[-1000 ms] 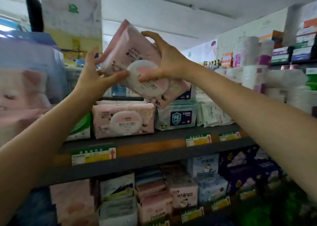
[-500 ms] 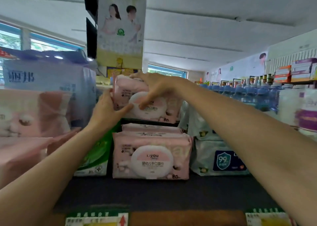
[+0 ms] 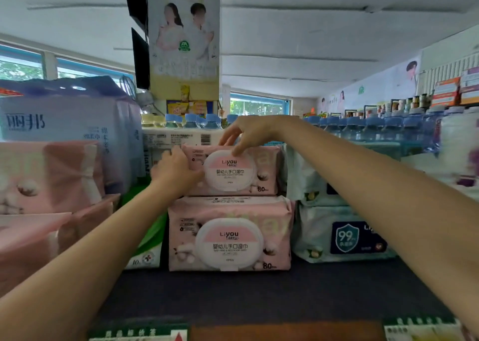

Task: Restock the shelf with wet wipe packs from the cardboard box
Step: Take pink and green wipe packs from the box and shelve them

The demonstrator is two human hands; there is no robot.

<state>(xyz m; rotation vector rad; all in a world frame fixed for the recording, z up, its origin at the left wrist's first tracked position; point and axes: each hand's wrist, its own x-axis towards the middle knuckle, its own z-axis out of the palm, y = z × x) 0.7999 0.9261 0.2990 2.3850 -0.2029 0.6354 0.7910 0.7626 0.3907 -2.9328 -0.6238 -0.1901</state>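
Seating the top pink pack on the stack

Both hands steady the upper pink Liyou wet wipe pack (image 3: 234, 171), which rests on the lower pink pack (image 3: 229, 234) just beneath them. The left hand (image 3: 175, 171) curls round its left end; the right hand (image 3: 248, 133) pinches its top edge with bent fingers. Dark shelf (image 3: 259, 294) lies nearer than the hands. Judged risk: the soft pack below gives unevenly, so letting go early could tip the upper one forward, or nudge the pale blue packs (image 3: 337, 234) right of the hands
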